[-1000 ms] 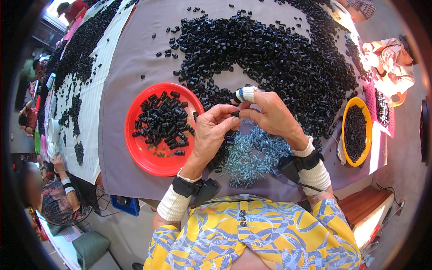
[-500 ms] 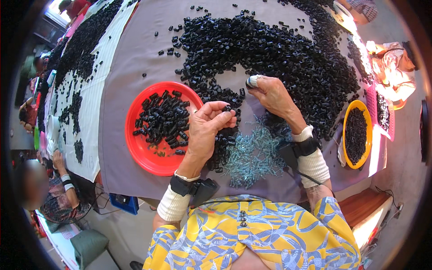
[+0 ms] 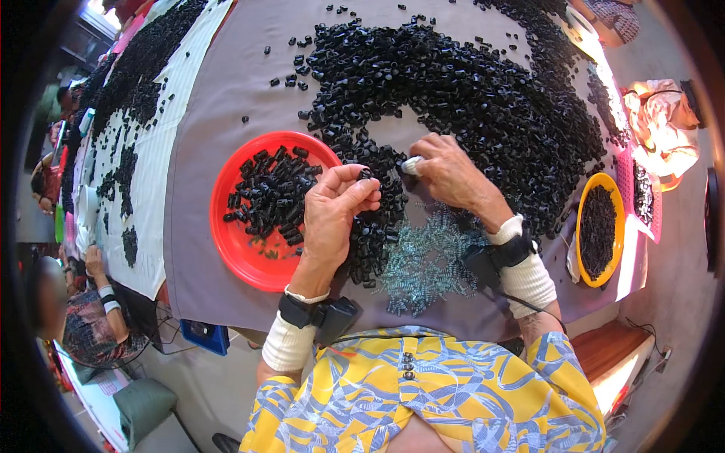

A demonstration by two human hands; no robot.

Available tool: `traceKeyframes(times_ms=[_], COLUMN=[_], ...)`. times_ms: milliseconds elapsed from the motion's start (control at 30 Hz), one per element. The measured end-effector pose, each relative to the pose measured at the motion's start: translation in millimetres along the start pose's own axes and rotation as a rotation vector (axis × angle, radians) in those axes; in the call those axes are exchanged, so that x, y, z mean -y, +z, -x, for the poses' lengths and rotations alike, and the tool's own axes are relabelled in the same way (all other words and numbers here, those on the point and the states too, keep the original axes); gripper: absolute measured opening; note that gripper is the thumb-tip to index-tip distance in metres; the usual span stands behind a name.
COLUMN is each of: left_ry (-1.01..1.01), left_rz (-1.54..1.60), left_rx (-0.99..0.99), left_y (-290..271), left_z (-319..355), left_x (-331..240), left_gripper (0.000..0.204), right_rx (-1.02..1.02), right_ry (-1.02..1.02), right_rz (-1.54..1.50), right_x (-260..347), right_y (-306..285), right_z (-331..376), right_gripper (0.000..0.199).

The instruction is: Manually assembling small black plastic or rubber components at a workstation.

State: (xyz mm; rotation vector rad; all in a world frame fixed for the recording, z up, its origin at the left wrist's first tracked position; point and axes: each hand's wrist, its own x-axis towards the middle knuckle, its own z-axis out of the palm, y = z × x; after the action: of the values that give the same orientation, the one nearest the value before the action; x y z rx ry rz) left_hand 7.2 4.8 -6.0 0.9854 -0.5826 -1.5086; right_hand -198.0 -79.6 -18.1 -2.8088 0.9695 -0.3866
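Observation:
My left hand (image 3: 330, 208) is closed in a pinch beside the red plate's right edge, a small black plastic piece (image 3: 365, 174) between thumb and fingertips. My right hand (image 3: 457, 177) has its fingers drawn together, a white wrap on one finger, at loose black pieces right of my left hand. What its fingertips hold, if anything, is hidden. A heap of small metal springs (image 3: 427, 260) lies below my right hand. Several black cylindrical pieces (image 3: 276, 189) fill the red plate (image 3: 230, 257). A large pile of black plastic pieces (image 3: 468, 90) spreads beyond both hands.
A yellow bowl (image 3: 620, 226) of thin black parts stands at the right, beside a pink basket (image 3: 627, 181). On the left, a white-covered table (image 3: 177, 151) bears more black pieces; a co-worker's hand (image 3: 94, 262) rests at its edge. A blue tray (image 3: 204, 337) sits below.
My right hand has moved left and slightly nearer, to the loose black pieces. My left hand has shifted slightly left, still pinching its black piece.

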Motion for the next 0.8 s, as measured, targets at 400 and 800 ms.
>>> traceKeyframes(times_ms=[400,800], left_ry=[-0.013,-0.038], left_rz=[-0.024,-0.06], left_rx=[0.012,0.016], left_y=[1.3,3.3], left_z=[-2.5,-1.6], left_x=[-0.5,0.5], left_gripper=[0.023,0.02], right_rx=[-0.024,0.026], right_ry=[0.149,0.025], right_rz=[-0.007,-0.009], right_x=[-20.1,-7.3], right_y=[-10.0,1.7], right_z=[10.0,14.8], right_gripper=[0.008,0.003])
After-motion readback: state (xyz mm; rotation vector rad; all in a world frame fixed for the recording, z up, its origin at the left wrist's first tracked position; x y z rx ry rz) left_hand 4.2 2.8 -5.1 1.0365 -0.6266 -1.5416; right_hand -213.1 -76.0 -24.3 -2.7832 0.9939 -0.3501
